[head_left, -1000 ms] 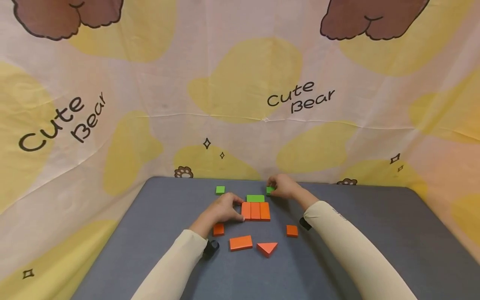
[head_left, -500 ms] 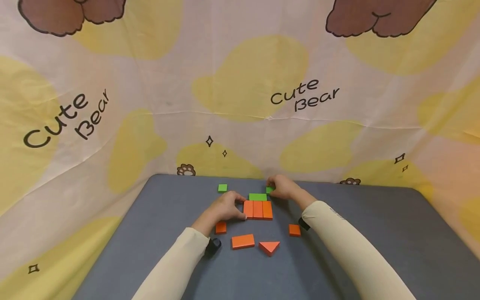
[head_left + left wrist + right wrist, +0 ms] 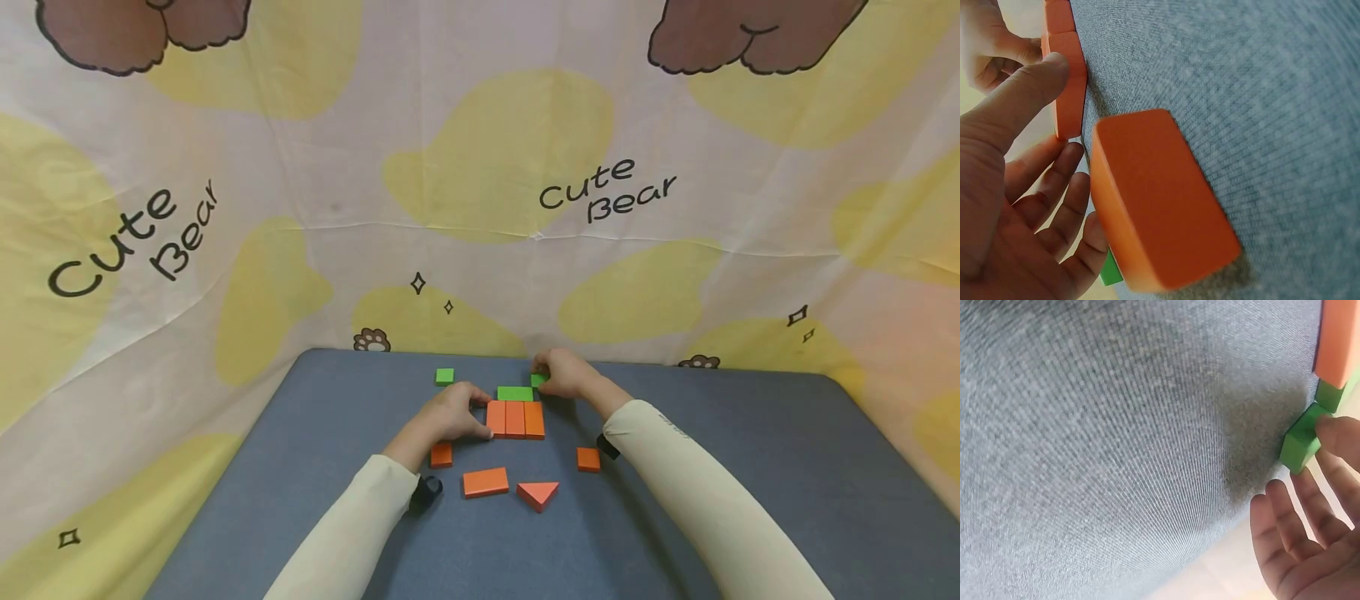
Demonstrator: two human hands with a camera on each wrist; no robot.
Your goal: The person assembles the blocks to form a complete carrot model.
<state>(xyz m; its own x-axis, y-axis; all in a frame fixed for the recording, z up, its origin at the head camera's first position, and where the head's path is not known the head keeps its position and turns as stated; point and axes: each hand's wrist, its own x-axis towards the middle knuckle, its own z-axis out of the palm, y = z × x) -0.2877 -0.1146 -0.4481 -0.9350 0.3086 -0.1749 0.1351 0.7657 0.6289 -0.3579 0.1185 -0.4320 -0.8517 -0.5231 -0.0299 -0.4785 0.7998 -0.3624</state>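
In the head view my left hand (image 3: 452,414) holds the left one of three orange blocks (image 3: 496,419) lying side by side. The left wrist view shows the thumb on one end of that block and the index finger at the other; the remaining fingers (image 3: 1075,200) are loosely bent. Behind the row lies a green rectangular block (image 3: 514,393). At its right end my right hand (image 3: 567,374) pinches a small green block (image 3: 1304,437) between thumb and fingers. This block sits angled, its corner close against the rectangular one; whether they touch I cannot tell.
Another small green block (image 3: 445,377) lies at the back left. Nearer stand two small orange blocks (image 3: 441,455), one per side, an orange rectangular block (image 3: 485,482) and a triangular block (image 3: 537,495). A patterned cloth (image 3: 465,167) hangs behind the grey table (image 3: 750,467).
The small green block in my right hand has shifted slightly left, narrowing the gap to the green rectangular block. My left hand keeps its hold; the head view has shifted a little.
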